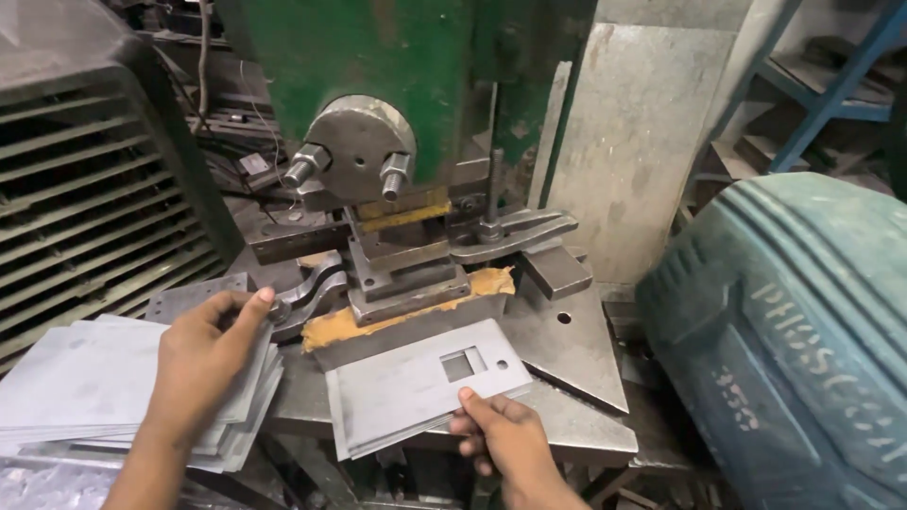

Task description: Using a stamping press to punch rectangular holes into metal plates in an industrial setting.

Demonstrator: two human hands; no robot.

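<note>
Right hand [505,436]: pinching near edge of punched plates [425,382], long axis slanting toward press die [408,283]. Left hand [203,354]: flat on blank sheet stack [85,382] leftward, apparently grasping nothing.

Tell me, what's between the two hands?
Head view: between left hand and right hand lies a punched metal plate on the press bed.
</note>
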